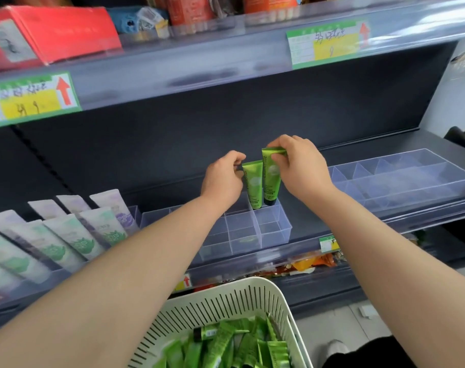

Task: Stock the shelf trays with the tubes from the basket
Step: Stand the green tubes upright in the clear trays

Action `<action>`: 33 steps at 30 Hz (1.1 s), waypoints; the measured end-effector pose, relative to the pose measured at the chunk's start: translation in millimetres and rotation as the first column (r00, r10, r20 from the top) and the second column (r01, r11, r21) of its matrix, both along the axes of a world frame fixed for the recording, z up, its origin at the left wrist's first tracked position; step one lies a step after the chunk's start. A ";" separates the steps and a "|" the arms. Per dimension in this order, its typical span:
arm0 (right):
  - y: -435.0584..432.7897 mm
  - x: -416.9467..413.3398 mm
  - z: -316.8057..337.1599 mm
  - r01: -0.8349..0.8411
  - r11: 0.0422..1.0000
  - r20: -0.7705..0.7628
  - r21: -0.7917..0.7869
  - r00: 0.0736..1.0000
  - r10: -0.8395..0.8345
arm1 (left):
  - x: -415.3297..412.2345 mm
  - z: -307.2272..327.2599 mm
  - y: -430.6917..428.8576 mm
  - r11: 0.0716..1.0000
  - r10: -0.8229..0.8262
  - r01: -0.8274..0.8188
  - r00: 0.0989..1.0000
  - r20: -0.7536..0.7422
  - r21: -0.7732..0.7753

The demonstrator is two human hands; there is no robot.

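Note:
Two green tubes stand cap-down at the back of a clear divided tray [275, 229] on the middle shelf. My left hand [222, 179] pinches the top edge of the left tube [253, 187]. The fingers of my right hand [300, 166] pinch the crimped top of the right tube [271, 179], which stands a little higher. A white slotted basket [226, 301] sits below, near me, with several more green tubes [239, 346] lying in it.
A second clear divided tray [401, 176] lies to the right on the same shelf. White tubes [74, 235] fill trays at the left. The upper shelf edge [199, 70] with price labels hangs overhead. Snack packs [305, 264] lie on the shelf below.

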State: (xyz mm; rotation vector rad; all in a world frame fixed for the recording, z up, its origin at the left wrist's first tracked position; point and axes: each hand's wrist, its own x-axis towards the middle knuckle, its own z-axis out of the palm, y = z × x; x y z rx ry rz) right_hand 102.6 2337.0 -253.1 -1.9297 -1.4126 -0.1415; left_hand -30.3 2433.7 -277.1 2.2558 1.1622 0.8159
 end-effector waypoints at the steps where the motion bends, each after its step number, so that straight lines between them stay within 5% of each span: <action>1: 2.0 -1.0 -1.2 0.005 1.000 0.012 -0.016 1.000 -0.005 | -4.3 1.6 -1.7 0.998 0.007 -0.003 0.997 -0.078 0.056; 6: 10.6 -4.7 -14.3 0.004 0.993 0.043 -0.117 0.999 0.001 | -19.1 3.2 -9.3 0.972 0.076 0.030 0.898 -0.433 0.233; 12: 18.0 -5.3 -30.0 0.024 0.975 0.072 -0.223 0.997 -0.008 | -27.7 -0.6 -11.3 0.940 0.058 0.141 0.831 -0.554 0.310; 23: -2.1 -20.7 -29.1 0.084 0.992 0.213 -0.089 0.975 -0.064 | -45.6 0.6 -26.0 0.933 0.011 0.170 0.867 -0.498 0.317; 33: -46.7 -86.8 -81.7 -0.057 0.998 0.272 -0.039 0.960 0.066 | -104.5 -22.1 -65.0 0.943 0.009 0.144 0.890 -0.455 0.301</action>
